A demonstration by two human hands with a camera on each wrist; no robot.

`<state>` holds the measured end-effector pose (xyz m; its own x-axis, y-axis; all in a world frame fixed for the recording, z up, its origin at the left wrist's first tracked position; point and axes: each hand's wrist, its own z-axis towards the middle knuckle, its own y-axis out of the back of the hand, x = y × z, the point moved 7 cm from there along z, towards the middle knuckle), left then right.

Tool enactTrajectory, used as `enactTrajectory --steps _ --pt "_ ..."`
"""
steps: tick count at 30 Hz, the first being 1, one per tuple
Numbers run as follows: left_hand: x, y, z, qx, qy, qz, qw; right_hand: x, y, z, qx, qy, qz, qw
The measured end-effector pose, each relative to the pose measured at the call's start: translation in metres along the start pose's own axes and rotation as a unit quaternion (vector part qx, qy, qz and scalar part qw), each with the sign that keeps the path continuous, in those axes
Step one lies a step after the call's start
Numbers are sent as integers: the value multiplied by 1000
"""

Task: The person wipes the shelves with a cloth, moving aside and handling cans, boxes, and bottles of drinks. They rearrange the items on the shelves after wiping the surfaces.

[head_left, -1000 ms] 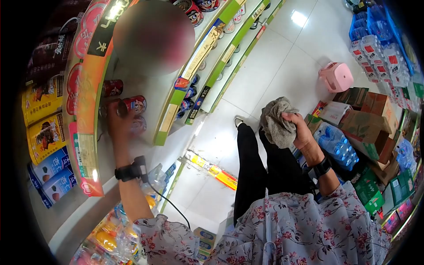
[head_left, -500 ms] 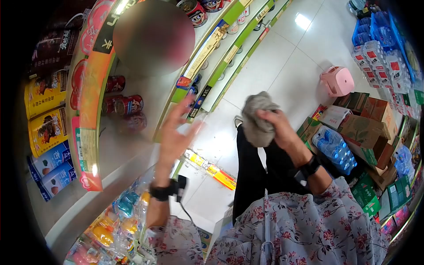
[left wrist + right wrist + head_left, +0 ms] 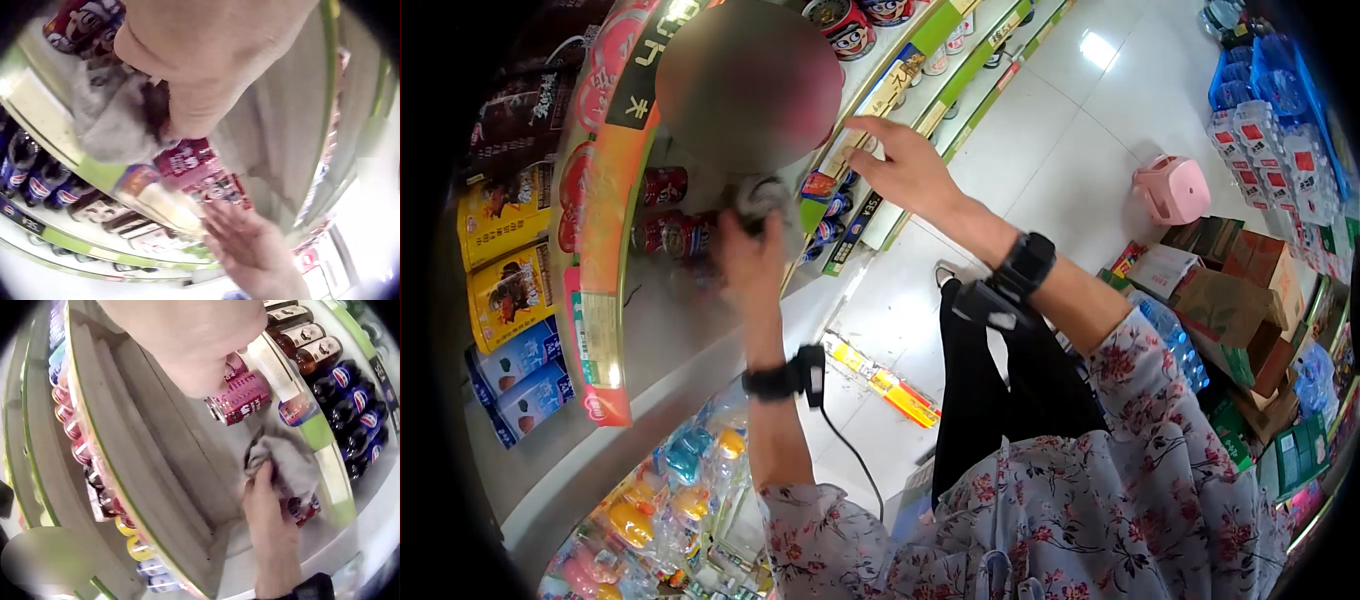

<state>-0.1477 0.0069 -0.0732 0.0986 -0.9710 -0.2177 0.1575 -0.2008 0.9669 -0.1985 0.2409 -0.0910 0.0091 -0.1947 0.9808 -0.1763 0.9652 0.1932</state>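
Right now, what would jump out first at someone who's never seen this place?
Probably the gray cloth gripped in the left hand over the shelf, with the right hand close to a pink-and-red can there. Next might come the dark blue Pepsi bottles lower down, then the pink stool out on the pale tiled floor.

Grey cloth point(image 3: 290, 465) — crumpled, by shelf edge point(image 3: 334, 478)
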Motion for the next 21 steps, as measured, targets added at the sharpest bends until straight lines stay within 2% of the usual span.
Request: enactTrajectory --steps 3,4,5,7,9,10,12,13,16,19,21 --pt "17 -60 20 40 100 -39 993 -4 -11 22 -54 125 -147 980" --pt "13 -69 29 82 86 -31 992 2 -13 25 -71 162 -182 967" --pt "15 -73 34 127 73 -18 989 -2 -17 29 -53 144 -183 971" --pt "19 -79 45 202 72 8 977 8 -17 30 -111 209 -229 944" --pt "30 -89 52 64 2 54 997 18 -17 32 -143 280 -245 917" --pt "26 -89 58 -6 -37 72 997 14 -18 38 -122 242 -227 935" --pt "36 -98 72 66 -7 102 993 6 -28 44 -77 161 -186 966" --pt "44 -103 80 100 7 118 988 5 -28 46 -109 179 -193 959" --pt "59 -122 111 181 10 69 981 1 -28 48 -120 184 -226 949" --pt "53 -100 137 14 -140 25 990 -3 -29 53 -92 194 -233 949" --pt "54 -94 153 18 -148 29 988 -5 -25 54 -94 196 -242 946"
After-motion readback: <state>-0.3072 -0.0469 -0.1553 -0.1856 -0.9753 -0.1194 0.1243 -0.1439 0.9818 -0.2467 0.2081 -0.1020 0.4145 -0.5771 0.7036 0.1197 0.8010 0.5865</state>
